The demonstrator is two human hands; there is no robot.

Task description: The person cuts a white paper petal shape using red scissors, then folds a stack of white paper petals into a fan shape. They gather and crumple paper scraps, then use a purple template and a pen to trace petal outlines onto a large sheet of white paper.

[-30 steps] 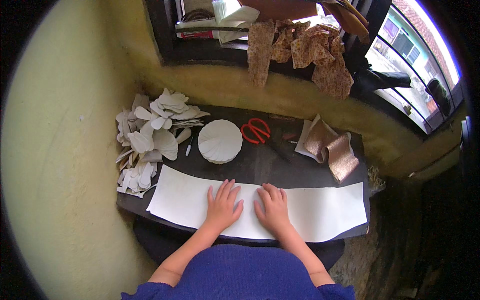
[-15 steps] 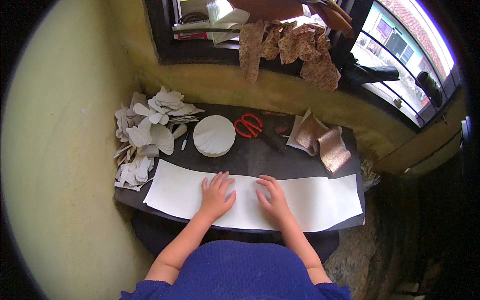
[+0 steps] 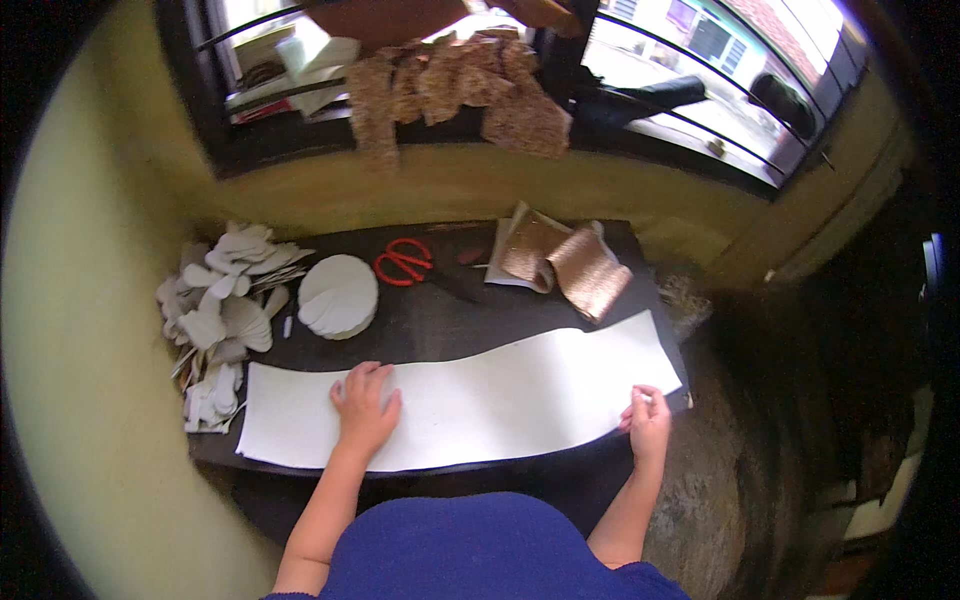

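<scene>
White sheet (image 3: 490, 395) lies across the dark worktop (image 3: 455, 325) | my left grip (image 3: 366, 405) rests on it, fingers apart | my right grip (image 3: 645, 408) pinches its near edge, right end | looks light, bendy, might crease; edges seem best to hold

Room corner, yellow-green walls (image 3: 80, 330), surface uneven and patchy. Dark worktop (image 3: 460, 328) against the back wall, under two dark-framed, barred windows (image 3: 690, 165). Strong daylight through both, glare washing out parts of the view; outside right, a pale blue-green building (image 3: 712, 42) with a reddish roof (image 3: 785, 25). Worn grey floor (image 3: 705, 520) lower right; far right in deep shadow.
</scene>
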